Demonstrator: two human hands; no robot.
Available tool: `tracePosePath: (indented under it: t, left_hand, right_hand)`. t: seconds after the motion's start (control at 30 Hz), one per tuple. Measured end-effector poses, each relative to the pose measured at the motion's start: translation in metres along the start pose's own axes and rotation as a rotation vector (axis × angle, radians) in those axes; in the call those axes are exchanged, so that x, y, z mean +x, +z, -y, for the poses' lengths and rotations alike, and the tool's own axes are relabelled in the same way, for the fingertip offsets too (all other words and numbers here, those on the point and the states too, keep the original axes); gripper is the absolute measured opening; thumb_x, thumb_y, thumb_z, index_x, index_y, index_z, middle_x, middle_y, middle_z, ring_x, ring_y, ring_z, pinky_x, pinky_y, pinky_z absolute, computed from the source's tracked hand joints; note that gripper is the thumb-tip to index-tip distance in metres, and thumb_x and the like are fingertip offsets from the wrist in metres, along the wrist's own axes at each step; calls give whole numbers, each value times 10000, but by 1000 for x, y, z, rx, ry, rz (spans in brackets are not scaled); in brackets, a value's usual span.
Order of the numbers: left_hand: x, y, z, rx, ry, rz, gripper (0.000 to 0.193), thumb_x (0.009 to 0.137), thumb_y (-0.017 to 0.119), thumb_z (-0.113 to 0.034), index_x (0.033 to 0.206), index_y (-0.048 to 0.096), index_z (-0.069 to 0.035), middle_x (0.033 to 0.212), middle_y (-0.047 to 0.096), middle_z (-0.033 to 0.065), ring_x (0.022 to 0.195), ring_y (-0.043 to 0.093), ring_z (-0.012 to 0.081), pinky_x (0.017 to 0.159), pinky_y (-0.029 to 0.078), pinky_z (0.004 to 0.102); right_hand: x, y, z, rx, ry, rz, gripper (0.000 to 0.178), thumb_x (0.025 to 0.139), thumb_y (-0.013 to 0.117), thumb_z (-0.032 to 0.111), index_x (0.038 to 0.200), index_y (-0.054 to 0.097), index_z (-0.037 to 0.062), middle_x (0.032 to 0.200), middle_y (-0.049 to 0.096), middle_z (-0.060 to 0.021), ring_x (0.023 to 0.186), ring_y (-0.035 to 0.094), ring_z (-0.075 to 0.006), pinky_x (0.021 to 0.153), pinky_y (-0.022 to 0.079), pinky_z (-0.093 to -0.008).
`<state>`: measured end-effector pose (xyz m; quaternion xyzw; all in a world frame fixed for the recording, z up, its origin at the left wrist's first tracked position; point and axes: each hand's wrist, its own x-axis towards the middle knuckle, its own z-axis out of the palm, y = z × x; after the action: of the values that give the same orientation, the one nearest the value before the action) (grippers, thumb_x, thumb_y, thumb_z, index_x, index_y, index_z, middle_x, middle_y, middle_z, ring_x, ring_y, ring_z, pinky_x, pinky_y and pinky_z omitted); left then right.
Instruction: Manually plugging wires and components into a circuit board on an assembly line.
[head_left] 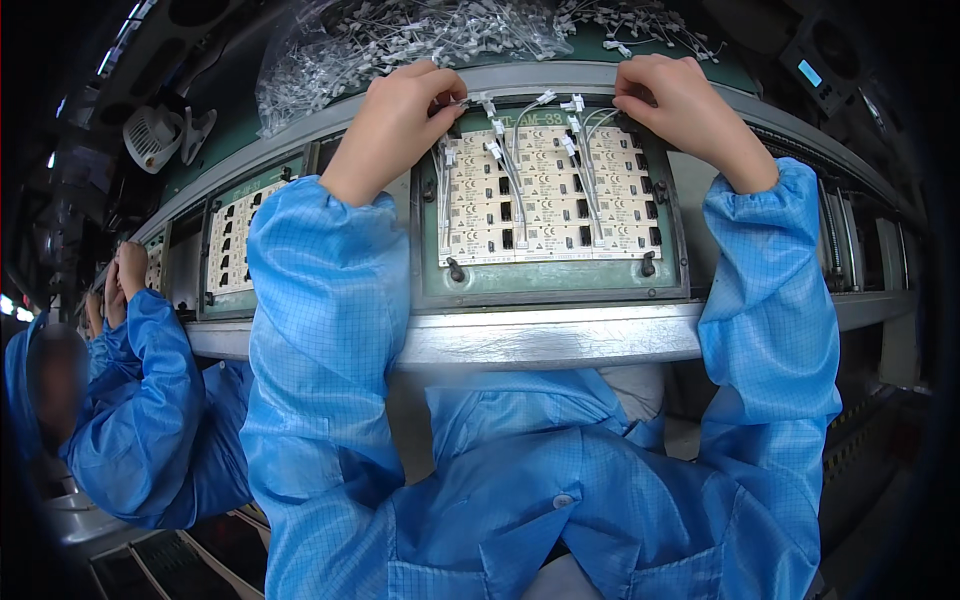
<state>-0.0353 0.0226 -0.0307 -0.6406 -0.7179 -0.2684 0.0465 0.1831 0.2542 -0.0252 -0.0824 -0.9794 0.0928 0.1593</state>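
A panel of white circuit boards [545,195] lies in a green fixture [555,277] in front of me. Thin wire leads [516,165] with white plug ends run up over the boards. My left hand [405,115] is closed in a pinch at the panel's far left corner, beside a white connector [487,104]. It appears to grip a wire lead, mostly hidden by the fingers. At the far right corner, my right hand [675,100] pinches with thumb and forefinger where a grey lead curves up to the fingertips. The exact part held there is hidden.
Behind the fixture a clear plastic bag [340,75] and a pile of white-plugged leads [480,35] spread over the green bench. A small white fan [155,135] is clipped at left. Another fixture [235,240] sits left on the metal rail [560,338], near a co-worker in blue [150,420].
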Motion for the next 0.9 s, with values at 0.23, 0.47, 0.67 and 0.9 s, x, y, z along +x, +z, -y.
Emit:
tracePosePath:
  t: [0.23, 0.47, 0.67, 0.9]
  left_hand:
    - [0, -11, 5, 189, 106, 57, 109, 858, 676, -73, 958, 720, -75, 882, 671, 74, 846, 655, 297, 786, 491, 403]
    - [-3, -4, -12, 294, 216, 45, 199, 844, 626, 6, 1000, 736, -51, 918, 694, 71, 902, 648, 278, 856, 440, 381]
    - [-5, -4, -19, 252, 169, 87, 237, 863, 592, 3, 1030, 742, -75, 951, 693, 62, 918, 645, 266, 860, 431, 373]
    - [-7, 2, -23, 237, 203, 20, 222, 902, 581, -48, 1041, 744, -106, 950, 680, 42, 956, 625, 242, 852, 416, 376]
  right_hand:
    - [0, 1, -1, -42, -24, -14, 140, 875, 671, 138, 889, 651, 0, 817, 662, -123, 746, 646, -284, 725, 508, -373]
    - [-2, 0, 2, -84, -26, -26, 128, 894, 653, 149, 880, 655, 22, 819, 665, -111, 784, 643, -274, 805, 471, -377]
    - [-2, -1, -2, -69, -13, -4, 127, 897, 651, 157, 890, 655, 31, 831, 667, -104, 794, 641, -277, 818, 455, -381]
    - [-2, -7, 3, -42, -56, -41, 113, 879, 665, 127, 887, 651, 16, 823, 669, -118, 792, 654, -280, 790, 486, -372]
